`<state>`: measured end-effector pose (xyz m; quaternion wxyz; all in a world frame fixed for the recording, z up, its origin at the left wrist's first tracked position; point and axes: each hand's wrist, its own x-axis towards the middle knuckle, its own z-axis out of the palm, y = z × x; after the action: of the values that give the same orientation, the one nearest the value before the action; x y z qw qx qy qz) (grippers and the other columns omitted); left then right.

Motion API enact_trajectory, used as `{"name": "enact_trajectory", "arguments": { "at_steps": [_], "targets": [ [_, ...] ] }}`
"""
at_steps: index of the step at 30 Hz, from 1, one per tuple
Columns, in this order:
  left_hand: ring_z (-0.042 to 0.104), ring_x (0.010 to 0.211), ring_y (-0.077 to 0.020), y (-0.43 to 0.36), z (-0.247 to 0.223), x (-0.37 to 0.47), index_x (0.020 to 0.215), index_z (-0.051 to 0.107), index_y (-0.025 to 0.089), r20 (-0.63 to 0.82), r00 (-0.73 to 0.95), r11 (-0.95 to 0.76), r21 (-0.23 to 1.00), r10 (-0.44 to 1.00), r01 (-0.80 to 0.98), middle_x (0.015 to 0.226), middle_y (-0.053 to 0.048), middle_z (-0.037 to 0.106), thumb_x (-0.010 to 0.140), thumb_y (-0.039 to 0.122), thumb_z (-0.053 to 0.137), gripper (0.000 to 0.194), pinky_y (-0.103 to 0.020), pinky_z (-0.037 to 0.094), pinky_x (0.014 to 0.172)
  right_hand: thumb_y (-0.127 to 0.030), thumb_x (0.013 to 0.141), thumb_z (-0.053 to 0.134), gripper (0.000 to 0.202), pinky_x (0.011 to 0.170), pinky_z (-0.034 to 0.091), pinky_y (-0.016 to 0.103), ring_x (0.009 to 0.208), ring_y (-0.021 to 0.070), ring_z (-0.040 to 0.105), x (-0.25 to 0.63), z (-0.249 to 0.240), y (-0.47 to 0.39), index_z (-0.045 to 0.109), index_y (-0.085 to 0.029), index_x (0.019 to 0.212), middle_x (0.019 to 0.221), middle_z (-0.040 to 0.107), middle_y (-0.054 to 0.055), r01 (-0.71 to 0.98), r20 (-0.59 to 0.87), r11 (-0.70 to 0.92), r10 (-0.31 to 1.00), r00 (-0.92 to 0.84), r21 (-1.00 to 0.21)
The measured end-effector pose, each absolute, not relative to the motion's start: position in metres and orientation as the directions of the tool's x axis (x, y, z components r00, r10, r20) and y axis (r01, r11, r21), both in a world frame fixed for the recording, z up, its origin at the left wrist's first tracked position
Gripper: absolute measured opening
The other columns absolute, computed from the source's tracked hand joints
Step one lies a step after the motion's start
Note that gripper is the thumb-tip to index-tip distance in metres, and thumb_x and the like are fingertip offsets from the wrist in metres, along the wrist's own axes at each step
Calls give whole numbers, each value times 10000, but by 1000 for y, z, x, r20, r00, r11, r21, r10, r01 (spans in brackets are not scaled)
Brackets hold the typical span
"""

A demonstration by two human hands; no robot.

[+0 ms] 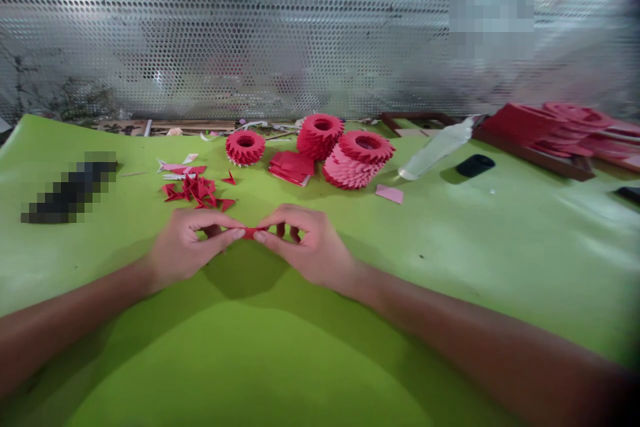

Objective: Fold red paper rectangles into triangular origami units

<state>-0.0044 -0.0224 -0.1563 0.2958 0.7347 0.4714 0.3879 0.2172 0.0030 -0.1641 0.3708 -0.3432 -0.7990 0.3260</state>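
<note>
My left hand (pixel 187 243) and my right hand (pixel 305 243) meet at the middle of the green table (pixel 250 360). Both pinch one small red paper piece (pixel 249 233) between thumbs and fingertips, just above the table top. A loose heap of small folded red paper triangles (pixel 196 191) lies just beyond my left hand. Further back stand three ring-shaped red paper assemblies: a small one (pixel 245 147), a tall one (pixel 320 135) and a wide one (pixel 358 159). A flat stack of red paper sheets (pixel 291 167) lies between them.
A clear plastic bottle (pixel 436 149) lies on its side at the back right, with a black cap (pixel 475 165) beside it. A pink paper slip (pixel 389 194) lies near the rings. More red paper work fills a tray (pixel 560 133) at far right. A perforated metal screen (pixel 300 27) closes the back.
</note>
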Motion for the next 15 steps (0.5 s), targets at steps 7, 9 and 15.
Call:
{"name": "enact_trajectory", "arguments": {
  "at_steps": [7,9,15],
  "targets": [
    [619,509,-132,-22,-158,-6,848,814,173,280,248,-368,801,928,473,677,-40,766,863,346,712,201,-214,446,444,-299,875,732,125,470,393,209,597,97,577,217,-163,4,776,-185,899,798,747,25,312,348,523,810,-472,-793],
    [612,502,-131,-22,-157,-5,851,815,174,275,259,-371,792,926,484,680,-40,767,866,345,707,203,-214,430,431,-288,879,727,116,489,415,215,611,104,591,218,-163,4,773,-184,903,800,747,28,316,363,545,797,-482,-776],
    [620,509,-131,-22,-154,-4,851,812,181,323,269,-420,733,907,536,692,-34,773,869,327,685,194,-215,434,442,-238,887,693,95,588,507,251,693,132,632,219,-165,6,731,-181,953,861,738,38,319,449,644,735,-508,-695]
  ]
}}
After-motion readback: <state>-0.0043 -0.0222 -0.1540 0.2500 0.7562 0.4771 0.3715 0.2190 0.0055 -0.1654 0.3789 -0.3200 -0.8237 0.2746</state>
